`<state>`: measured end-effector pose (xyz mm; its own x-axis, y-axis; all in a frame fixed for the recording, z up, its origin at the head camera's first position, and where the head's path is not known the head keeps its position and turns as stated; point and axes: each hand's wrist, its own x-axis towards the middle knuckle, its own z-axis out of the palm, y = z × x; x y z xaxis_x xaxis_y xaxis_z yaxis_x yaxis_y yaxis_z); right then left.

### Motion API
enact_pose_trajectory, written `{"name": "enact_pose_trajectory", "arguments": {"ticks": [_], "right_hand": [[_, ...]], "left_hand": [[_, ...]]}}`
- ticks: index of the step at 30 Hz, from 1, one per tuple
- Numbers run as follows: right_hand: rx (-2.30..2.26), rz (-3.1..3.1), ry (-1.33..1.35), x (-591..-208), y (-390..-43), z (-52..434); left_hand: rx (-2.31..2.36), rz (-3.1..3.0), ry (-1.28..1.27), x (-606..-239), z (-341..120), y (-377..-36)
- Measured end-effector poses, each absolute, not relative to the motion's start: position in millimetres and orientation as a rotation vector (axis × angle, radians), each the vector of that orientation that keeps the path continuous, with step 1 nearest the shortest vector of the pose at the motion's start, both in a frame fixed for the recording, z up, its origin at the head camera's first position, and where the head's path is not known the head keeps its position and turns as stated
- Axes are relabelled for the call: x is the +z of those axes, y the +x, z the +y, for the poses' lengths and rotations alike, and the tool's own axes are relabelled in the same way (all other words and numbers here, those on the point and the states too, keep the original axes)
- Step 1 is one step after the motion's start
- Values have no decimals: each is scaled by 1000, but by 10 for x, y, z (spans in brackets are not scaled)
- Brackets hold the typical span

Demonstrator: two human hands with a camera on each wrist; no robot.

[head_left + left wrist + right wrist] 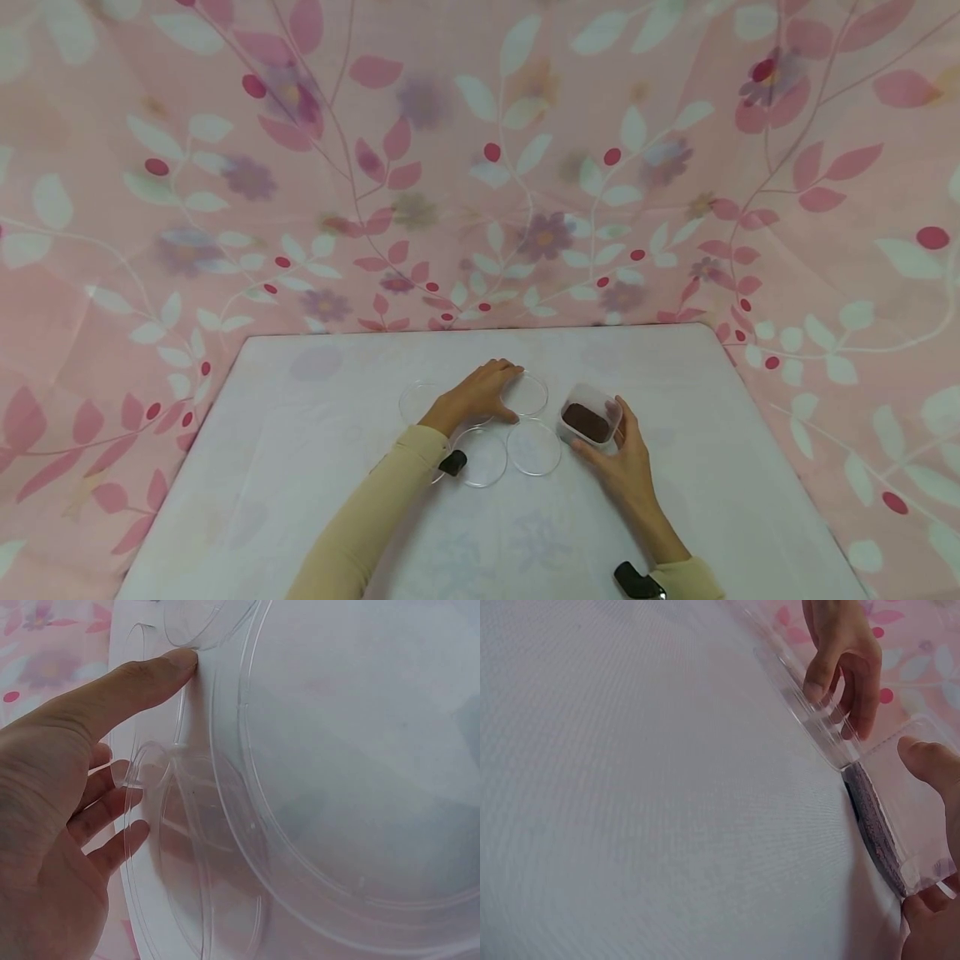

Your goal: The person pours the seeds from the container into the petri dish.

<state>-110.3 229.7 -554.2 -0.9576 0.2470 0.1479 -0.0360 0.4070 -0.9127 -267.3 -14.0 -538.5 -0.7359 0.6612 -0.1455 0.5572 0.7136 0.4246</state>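
Note:
My left hand (510,390) lies over a group of clear round dishes on the white table (300,433). Its thumb and fingers pinch the left rim of the far dish (529,394). In the left wrist view the thumb of this hand (90,787) touches a dish rim (214,645), and the fingers curl by another rim. My right hand (611,437) grips a small clear tub (589,417) with brown matter in it. The right wrist view shows this hand (930,832) around the tub (889,817), with the left hand (840,682) on the dish edge beyond.
Three more clear dishes lie flat by the left hand: one at the far left (418,402), one near the left wrist (482,457), one nearer the tub (534,447). A pink floral cloth (480,167) hangs behind and beside the table.

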Motion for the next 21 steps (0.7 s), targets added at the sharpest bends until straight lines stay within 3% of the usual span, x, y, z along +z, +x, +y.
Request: {"name": "enact_pose_trajectory", "arguments": {"ticks": [6, 21], "right_hand": [[1580, -2397, -199, -5768, -1166, 2363], [1518, -2421, -212, -5762, -1179, 2358]], "left_hand": [[545, 2631, 983, -5402, -147, -2682], [586, 2612, 967, -5366, -145, -2666]]}}
